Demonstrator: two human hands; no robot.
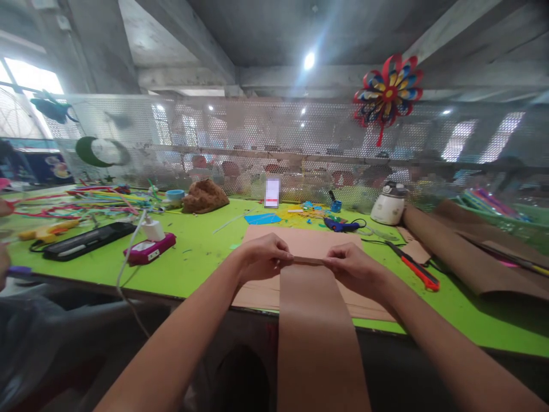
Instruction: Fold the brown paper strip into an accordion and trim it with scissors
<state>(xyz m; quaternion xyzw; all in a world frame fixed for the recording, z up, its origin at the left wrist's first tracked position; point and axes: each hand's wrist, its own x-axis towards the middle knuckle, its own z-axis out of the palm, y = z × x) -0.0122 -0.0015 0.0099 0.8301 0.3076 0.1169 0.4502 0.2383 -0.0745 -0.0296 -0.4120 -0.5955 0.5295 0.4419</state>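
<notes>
A long strip of brown paper (319,332) hangs from between my hands over the table's front edge toward me. Its far end is folded into a narrow band. My left hand (268,256) pinches the left end of that fold, and my right hand (349,260) pinches the right end. Both hands are closed, thumbs and fingertips together on the paper. Beneath them lies a larger sheet of brown paper (300,237) on the green table, partly covered by my forearms and the strip.
To the right lie a red utility knife (422,273), a blue glue gun (341,225), rolled brown paper (454,252) and a white bottle (388,205). A magenta power strip (152,249) with a cord and a black case (88,240) sit left. Another person's hand (5,266) shows at the left edge.
</notes>
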